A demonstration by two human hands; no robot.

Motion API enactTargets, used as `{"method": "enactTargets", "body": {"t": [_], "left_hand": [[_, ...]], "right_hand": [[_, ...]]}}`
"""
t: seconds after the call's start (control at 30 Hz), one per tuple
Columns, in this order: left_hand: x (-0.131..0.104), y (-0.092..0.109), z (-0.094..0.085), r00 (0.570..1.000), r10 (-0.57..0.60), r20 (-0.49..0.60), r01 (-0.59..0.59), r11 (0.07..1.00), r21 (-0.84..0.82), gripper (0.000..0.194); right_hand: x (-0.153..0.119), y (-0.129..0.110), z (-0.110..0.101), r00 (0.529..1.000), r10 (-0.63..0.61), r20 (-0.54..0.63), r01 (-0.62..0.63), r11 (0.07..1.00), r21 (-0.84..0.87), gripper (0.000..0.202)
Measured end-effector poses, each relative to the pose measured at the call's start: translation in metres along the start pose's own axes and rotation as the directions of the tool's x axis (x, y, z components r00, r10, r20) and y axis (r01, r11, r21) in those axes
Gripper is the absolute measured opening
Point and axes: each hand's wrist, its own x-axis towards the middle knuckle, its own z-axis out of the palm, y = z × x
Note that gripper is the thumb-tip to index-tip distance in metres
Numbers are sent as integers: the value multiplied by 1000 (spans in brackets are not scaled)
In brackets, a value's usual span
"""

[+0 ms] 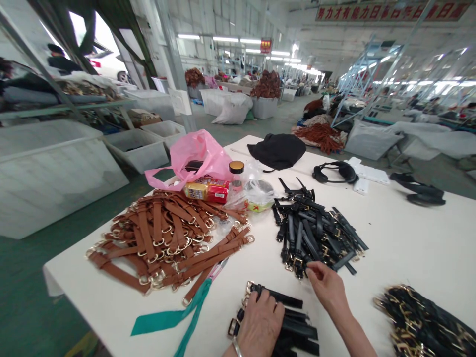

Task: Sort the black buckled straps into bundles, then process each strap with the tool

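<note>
Black straps with gold buckles (297, 327) lie side by side near the table's front edge. My left hand (262, 317) rests over them, its fingers bent around the buckle ends. Farther back is a loose heap of black straps (312, 233). At the heap's near edge my right hand (325, 282) has its fingertips pinched together against a strap end; what exactly lies between them is too small to tell. A pile of brown straps with gold rings (159, 238) spreads over the left of the table.
A teal ribbon (163, 320) lies left of my left hand. Behind the brown pile are a pink bag (201, 153) and a red can (217, 191). More black straps (424, 322) sit at the right, with a black cap (278, 151) and headset (334, 172) at the back.
</note>
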Motion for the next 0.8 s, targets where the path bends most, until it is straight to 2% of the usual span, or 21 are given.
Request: {"method": "enactTargets", "body": {"t": [0.07, 0.17, 0.23, 0.3, 0.37, 0.43, 0.5, 0.57, 0.67, 0.73, 0.8], "left_hand": [[0, -1, 17, 999, 25, 35, -25, 1000, -2, 23], [-1, -9, 31, 993, 61, 103, -49, 993, -109, 62], [-2, -16, 27, 983, 92, 156, -62, 980, -187, 79], [-4, -22, 16, 979, 121, 167, -75, 963, -260, 78], [-7, -24, 4, 989, 114, 96, -77, 941, -328, 69], [-10, -23, -3, 997, 62, -41, -73, 917, -393, 59], [-11, -21, -6, 984, -10, -178, -74, 884, -462, 56], [-7, -18, -7, 966, -97, -238, -51, 836, -546, 53], [7, -16, -10, 949, -279, -144, 88, 677, -731, 44], [19, -16, -14, 924, -380, -30, 177, 499, -848, 43], [31, -16, -18, 905, -423, 50, 208, 336, -919, 48]], "right_hand": [[21, -10, -1, 999, 24, -25, -29, 971, -239, 39], [38, -34, 9, 998, 58, -28, -64, 887, -457, 56], [45, -45, 17, 998, 66, -16, -66, 875, -479, 60], [51, -48, 22, 998, 66, 12, -52, 882, -468, 61], [58, -46, 22, 997, 58, 59, -25, 892, -452, 58], [64, -42, 19, 994, 36, 106, 13, 903, -430, 52], [68, -38, 16, 991, 14, 137, 43, 913, -405, 47], [69, -35, 14, 989, -3, 147, 59, 926, -373, 39], [63, -32, 13, 989, -27, 145, 70, 952, -297, 21], [52, -31, 13, 986, -55, 159, 88, 973, -212, 14], [35, -32, 15, 979, -90, 184, 113, 986, -120, 14]]}}
